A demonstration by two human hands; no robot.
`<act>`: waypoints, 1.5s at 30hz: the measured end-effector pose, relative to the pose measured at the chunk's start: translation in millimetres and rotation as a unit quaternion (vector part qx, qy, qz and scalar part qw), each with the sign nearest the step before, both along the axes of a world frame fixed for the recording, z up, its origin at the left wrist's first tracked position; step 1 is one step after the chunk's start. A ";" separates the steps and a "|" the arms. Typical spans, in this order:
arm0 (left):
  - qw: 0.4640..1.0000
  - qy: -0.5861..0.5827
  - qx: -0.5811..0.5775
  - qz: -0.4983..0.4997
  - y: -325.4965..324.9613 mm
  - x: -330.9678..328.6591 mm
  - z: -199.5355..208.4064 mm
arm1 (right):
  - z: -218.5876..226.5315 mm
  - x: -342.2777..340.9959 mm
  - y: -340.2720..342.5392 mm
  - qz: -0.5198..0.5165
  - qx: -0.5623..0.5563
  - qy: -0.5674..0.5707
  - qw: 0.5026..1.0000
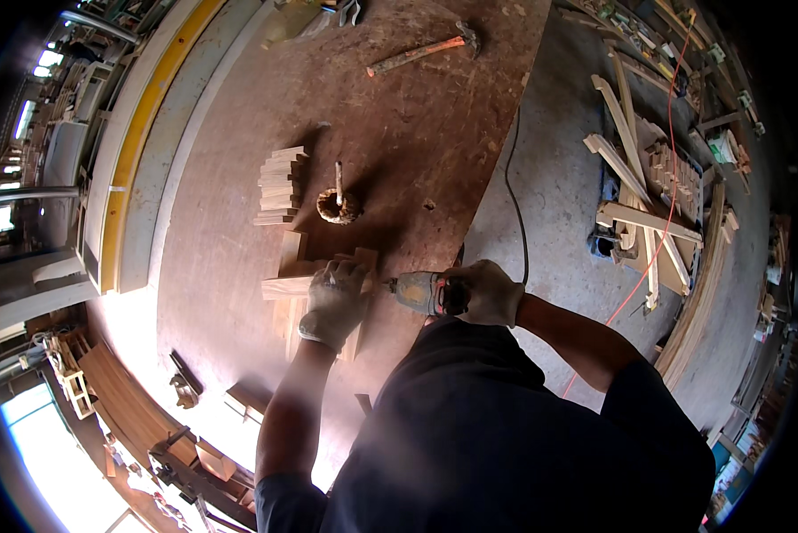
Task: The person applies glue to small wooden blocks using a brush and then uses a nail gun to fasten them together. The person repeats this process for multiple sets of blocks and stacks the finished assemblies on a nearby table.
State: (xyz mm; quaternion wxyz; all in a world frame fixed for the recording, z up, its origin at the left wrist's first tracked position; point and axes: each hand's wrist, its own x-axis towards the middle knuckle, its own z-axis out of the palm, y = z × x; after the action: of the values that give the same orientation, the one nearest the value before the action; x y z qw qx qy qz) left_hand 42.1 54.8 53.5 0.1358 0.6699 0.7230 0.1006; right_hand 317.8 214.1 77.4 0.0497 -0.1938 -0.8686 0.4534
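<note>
My left hand (335, 300), in a pale work glove, grips a joined wooden piece (285, 287) on the brown worktable (399, 160). Its fingers curl over the wood; their tips are partly lost in shadow. My right hand (492, 293), gloved too, is closed round the handle of a power drill (424, 291). The drill lies level, its front end pointing left at the wood beside my left hand. Whether its tip touches the wood I cannot tell. Just beyond stand a round, crusted pot (330, 213) with a stick in it and a stack of short wooden slats (279, 188).
A hammer (421, 55) lies toward the table's far end. A dark cord (516, 191) runs over the floor by the table's right edge. Farther right are piled timber offcuts (648, 218) and a red line (661, 240). A metal tool (184, 391) sits near left.
</note>
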 end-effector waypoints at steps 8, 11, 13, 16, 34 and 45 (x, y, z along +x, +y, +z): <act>1.000 -0.001 0.027 -0.010 -6.3 -2.1 -4.9 | 16.7 3.9 -0.8 -0.012 -0.067 -0.092 0.993; 0.999 0.004 0.033 -0.005 -7.4 -0.9 -4.6 | 9.3 8.3 -2.5 -0.043 -0.033 -0.037 0.998; 0.998 0.009 0.055 -0.008 -8.7 -1.4 -5.8 | 3.9 10.7 -3.9 -0.056 -0.039 -0.038 0.997; 0.999 0.011 0.040 -0.010 -10.0 -2.3 2.6 | 5.9 11.2 -3.3 -0.059 -0.030 -0.040 0.997; 0.989 0.036 0.129 -0.058 -17.2 -22.9 -30.7 | 5.0 15.0 -12.1 -0.067 -0.028 -0.117 0.990; 0.998 -0.015 0.030 0.045 -11.3 -1.0 -9.9 | 56.3 -24.1 17.9 -0.028 0.038 -0.088 0.995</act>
State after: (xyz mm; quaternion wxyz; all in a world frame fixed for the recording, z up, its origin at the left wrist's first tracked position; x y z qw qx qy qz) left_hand 41.1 43.5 43.5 0.1218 0.6390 0.7467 0.1389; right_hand 293.7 232.0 133.7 -0.0073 -0.2550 -0.8806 0.3994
